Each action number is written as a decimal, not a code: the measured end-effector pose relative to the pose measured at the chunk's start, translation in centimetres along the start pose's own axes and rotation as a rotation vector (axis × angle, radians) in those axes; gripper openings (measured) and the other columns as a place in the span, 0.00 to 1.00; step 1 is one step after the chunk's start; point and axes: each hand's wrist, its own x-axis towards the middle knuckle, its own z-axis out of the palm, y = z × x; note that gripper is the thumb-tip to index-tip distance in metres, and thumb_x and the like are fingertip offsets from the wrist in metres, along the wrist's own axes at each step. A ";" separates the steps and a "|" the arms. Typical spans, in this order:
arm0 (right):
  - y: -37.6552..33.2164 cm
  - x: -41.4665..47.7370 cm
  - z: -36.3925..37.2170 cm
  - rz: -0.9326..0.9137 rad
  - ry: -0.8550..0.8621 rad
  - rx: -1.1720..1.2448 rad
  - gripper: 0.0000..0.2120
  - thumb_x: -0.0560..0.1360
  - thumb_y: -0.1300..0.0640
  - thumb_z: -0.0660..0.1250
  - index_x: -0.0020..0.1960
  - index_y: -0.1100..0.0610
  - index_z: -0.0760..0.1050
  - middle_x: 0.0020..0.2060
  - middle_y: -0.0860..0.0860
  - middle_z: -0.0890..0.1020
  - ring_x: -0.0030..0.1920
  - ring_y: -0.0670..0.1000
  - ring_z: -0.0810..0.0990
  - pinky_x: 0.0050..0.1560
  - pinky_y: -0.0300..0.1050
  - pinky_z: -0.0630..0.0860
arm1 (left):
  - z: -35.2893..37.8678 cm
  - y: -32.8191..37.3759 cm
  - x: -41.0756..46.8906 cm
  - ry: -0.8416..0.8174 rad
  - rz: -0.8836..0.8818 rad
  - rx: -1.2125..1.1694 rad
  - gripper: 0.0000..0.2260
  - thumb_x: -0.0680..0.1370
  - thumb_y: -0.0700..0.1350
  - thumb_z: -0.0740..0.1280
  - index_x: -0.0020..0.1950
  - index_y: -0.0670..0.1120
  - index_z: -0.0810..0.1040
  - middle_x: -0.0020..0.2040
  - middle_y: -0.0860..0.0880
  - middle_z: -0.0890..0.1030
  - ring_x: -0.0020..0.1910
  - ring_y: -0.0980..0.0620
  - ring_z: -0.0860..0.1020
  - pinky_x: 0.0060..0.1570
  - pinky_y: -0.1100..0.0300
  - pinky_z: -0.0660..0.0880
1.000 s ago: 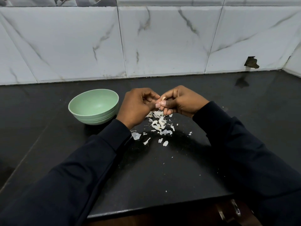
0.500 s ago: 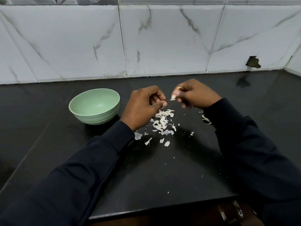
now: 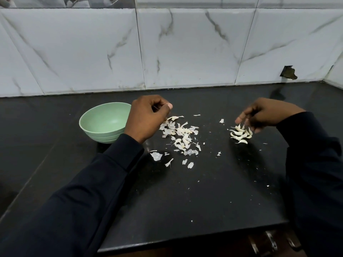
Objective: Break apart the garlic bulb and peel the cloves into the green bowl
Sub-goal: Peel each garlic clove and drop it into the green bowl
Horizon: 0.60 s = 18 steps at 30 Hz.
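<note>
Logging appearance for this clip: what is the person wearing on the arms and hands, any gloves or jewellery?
Both arms wear long, plain, very dark sleeves, navy or black; the left sleeve and the right sleeve both reach the wrists. The left hand and right hand are bare: no gloves, and no ring, watch or marking shows.
</note>
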 end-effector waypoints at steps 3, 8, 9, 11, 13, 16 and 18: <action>-0.4 -0.6 0.0 0.026 0.072 -0.012 0.14 0.79 0.72 0.64 0.51 0.58 0.85 0.38 0.62 0.86 0.31 0.53 0.82 0.29 0.40 0.79 | 0.0 -0.3 0.2 -0.004 -0.028 -0.028 0.04 0.78 0.40 0.69 0.47 0.46 0.84 0.38 0.47 0.85 0.34 0.50 0.85 0.37 0.55 0.82; -4.4 -0.8 1.8 -0.198 0.425 -0.143 0.08 0.71 0.53 0.79 0.41 0.56 0.84 0.34 0.49 0.84 0.33 0.45 0.78 0.39 0.41 0.72 | 0.0 -0.9 0.5 -0.073 -0.029 0.085 0.02 0.75 0.40 0.74 0.43 0.46 0.86 0.35 0.54 0.83 0.32 0.59 0.82 0.38 0.61 0.77; -5.6 -0.5 2.7 -0.254 0.395 -0.077 0.08 0.70 0.53 0.80 0.41 0.55 0.84 0.34 0.47 0.83 0.33 0.44 0.78 0.38 0.40 0.72 | 0.2 -1.1 0.5 -0.091 -0.005 0.165 0.02 0.74 0.42 0.75 0.42 0.47 0.86 0.36 0.55 0.83 0.34 0.60 0.81 0.40 0.61 0.76; -7.8 0.2 5.0 -0.344 0.265 -0.022 0.04 0.71 0.56 0.79 0.43 0.54 0.85 0.33 0.44 0.82 0.31 0.39 0.76 0.35 0.33 0.71 | 0.6 -1.5 0.4 -0.144 0.021 0.305 0.02 0.73 0.42 0.76 0.44 0.48 0.86 0.40 0.55 0.83 0.40 0.57 0.80 0.46 0.59 0.76; -9.1 1.7 7.1 -0.410 0.163 -0.131 0.04 0.74 0.57 0.77 0.48 0.52 0.87 0.38 0.43 0.84 0.34 0.36 0.78 0.37 0.30 0.69 | 1.1 -1.8 0.4 -0.234 0.027 0.400 0.08 0.74 0.40 0.74 0.50 0.51 0.85 0.42 0.55 0.82 0.42 0.55 0.79 0.48 0.58 0.76; -9.8 3.5 9.1 -0.395 0.055 -0.263 0.06 0.75 0.58 0.75 0.52 0.52 0.87 0.40 0.44 0.84 0.39 0.36 0.78 0.41 0.34 0.71 | 1.6 -2.1 0.4 -0.380 0.018 0.543 0.07 0.74 0.43 0.75 0.51 0.53 0.85 0.42 0.55 0.80 0.46 0.52 0.80 0.49 0.59 0.75; -9.9 4.0 9.8 -0.368 0.025 -0.292 0.07 0.75 0.59 0.76 0.53 0.53 0.86 0.39 0.44 0.83 0.38 0.37 0.78 0.41 0.35 0.72 | 1.9 -2.1 0.4 -0.439 0.013 0.560 0.07 0.74 0.44 0.75 0.50 0.52 0.86 0.42 0.54 0.81 0.47 0.50 0.81 0.52 0.56 0.78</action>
